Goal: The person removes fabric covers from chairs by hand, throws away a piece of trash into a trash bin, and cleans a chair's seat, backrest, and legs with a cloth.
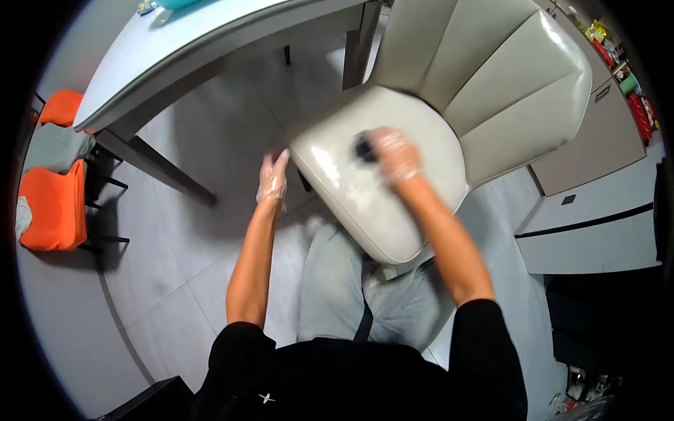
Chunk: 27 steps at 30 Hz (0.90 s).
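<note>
A cream padded chair point(421, 210) with a glossy, channelled backrest point(484, 77) stands in front of me, its seat showing wet-looking shiny streaks. My right hand point(397, 154), in a clear plastic glove, is closed round a small black scrubber-like thing point(365, 149) on the seat. Motion blurs both, so its exact kind is hard to make out. My left hand point(273, 177), gloved the same way, is beside the seat's left corner with thumb and fingers apart. Whether its fingertips touch the edge I cannot tell.
A white-topped table point(175, 42) with dark legs stands at the upper left. Orange chairs point(56, 210) and a grey one point(57, 149) line the left wall. Cabinets point(590, 133) with packages on top are at the right. Light tiles point(161, 259) cover the floor.
</note>
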{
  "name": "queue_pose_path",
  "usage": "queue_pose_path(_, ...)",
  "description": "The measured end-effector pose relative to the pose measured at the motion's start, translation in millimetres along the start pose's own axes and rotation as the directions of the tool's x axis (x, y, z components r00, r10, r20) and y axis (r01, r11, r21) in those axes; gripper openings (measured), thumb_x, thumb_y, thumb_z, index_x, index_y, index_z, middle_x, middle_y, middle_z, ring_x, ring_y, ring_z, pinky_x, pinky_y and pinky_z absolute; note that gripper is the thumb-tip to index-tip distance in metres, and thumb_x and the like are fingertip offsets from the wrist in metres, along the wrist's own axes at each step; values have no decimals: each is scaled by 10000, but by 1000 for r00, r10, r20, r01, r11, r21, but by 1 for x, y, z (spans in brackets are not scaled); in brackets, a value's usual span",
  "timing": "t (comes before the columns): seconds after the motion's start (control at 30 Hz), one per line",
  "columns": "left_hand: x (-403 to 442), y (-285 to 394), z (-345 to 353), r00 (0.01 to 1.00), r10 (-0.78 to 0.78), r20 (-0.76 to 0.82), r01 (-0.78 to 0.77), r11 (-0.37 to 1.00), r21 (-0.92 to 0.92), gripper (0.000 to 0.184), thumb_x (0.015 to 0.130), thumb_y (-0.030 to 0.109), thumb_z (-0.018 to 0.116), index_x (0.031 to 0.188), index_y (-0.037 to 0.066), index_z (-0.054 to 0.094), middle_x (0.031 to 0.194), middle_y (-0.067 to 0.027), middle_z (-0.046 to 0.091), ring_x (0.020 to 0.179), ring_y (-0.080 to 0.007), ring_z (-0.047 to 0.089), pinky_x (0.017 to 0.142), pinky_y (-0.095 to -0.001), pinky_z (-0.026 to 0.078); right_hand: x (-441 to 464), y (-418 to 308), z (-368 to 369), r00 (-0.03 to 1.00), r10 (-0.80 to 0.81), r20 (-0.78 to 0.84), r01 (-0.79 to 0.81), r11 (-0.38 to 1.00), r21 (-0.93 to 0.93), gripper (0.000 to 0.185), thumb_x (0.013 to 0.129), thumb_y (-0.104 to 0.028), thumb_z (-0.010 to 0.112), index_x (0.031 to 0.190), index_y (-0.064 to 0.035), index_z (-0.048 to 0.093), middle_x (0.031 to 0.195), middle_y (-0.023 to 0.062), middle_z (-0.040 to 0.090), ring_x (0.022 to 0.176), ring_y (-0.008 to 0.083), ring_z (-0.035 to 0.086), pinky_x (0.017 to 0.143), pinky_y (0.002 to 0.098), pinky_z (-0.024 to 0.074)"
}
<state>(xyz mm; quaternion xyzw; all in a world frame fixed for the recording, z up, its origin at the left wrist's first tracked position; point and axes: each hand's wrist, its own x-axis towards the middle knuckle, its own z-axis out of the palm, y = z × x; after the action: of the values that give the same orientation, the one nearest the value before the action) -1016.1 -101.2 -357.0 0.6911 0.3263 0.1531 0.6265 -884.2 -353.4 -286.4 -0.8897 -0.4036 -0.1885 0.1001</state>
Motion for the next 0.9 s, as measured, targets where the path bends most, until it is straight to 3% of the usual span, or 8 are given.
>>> queue_pose_path(0.07, 22, 11, 8, 988, 118, 104, -125, 990, 63, 784, 896, 521, 614, 1480, 56, 374, 1474, -212, 455, 1362, -339, 435, 1113, -449, 338, -13, 98, 21, 902, 413, 125, -424, 902, 84, 333, 871, -161, 625, 1200, -109, 607, 1152, 129, 650, 1078, 326, 615, 902, 442, 525)
queue_pose_path(0.13, 48, 9, 19, 975, 153, 163, -175, 976, 131, 885, 868, 572, 635, 1545, 132, 273, 1512, -182, 418, 1373, -311, 426, 1137, -485, 295, 1, 123, -3, 850, 516, 103, -487, 846, -216, 407, 853, -213, 681, 1235, -96, 602, 1178, 147, 645, 1070, 370, 622, 958, 446, 502)
queue_pose_path(0.27, 45, 38, 30, 966, -177, 189, 158, 981, 112, 1089, 781, 553, 751, 1574, 142, 129, 1541, -176, 371, 1404, -328, 379, 1111, -485, 339, 18, 84, 11, 636, 765, 102, -763, 643, -66, 441, 908, -343, 631, 1238, -52, 596, 1246, 186, 605, 1131, 354, 612, 975, 442, 500)
queue_pose_path(0.4, 56, 17, 43, 951, -267, 154, 272, 962, -11, 1110, 746, 531, 800, 1577, 231, 129, 1531, -141, 392, 1392, -312, 394, 1064, -537, 381, 2, -35, 10, 918, 395, -34, -396, 917, -47, 465, 827, -393, 645, 1199, -114, 629, 1252, 136, 588, 1047, 329, 625, 894, 454, 520)
queue_pose_path(0.5, 41, 31, 42, 945, -286, 158, 303, 949, -91, 1117, 735, 530, 813, 1574, 255, 129, 1481, -122, 450, 1313, -301, 462, 1002, -520, 427, -25, -66, 22, 958, 287, -25, -274, 932, 237, 235, 786, -243, 676, 995, -136, 690, 1065, 104, 589, 666, 316, 667, 614, 443, 564)
queue_pose_path(0.6, 38, 29, 46, 965, -209, 158, 231, 963, -138, 1168, 716, 564, 819, 1582, 245, 103, 1421, -110, 515, 1219, -301, 536, 939, -521, 461, -34, -82, 2, 971, 196, -139, -151, 947, 283, 242, 761, -219, 707, 993, -170, 661, 1003, 53, 600, 719, 257, 666, 613, 406, 560)
queue_pose_path(0.77, 42, 22, 42, 946, -238, 220, 262, 961, -91, 1174, 702, 637, 783, 1588, 257, 113, 1530, -129, 411, 1353, -348, 429, 1039, -675, 304, 4, -13, -4, 993, 90, -70, -89, 996, 14, 468, 805, -321, 716, 1258, -239, 631, 1211, 81, 601, 1179, 311, 527, 1012, 491, 418)
queue_pose_path(0.9, 36, 30, 48, 956, -287, 52, 292, 944, -152, 1006, 727, 442, 847, 1523, 178, 293, 1418, -125, 520, 1259, -293, 526, 1005, -438, 446, 19, 34, 13, 977, 158, 140, -194, 936, 295, 451, 899, -407, 647, 1315, -244, 587, 1260, 105, 582, 1114, 325, 591, 953, 428, 497)
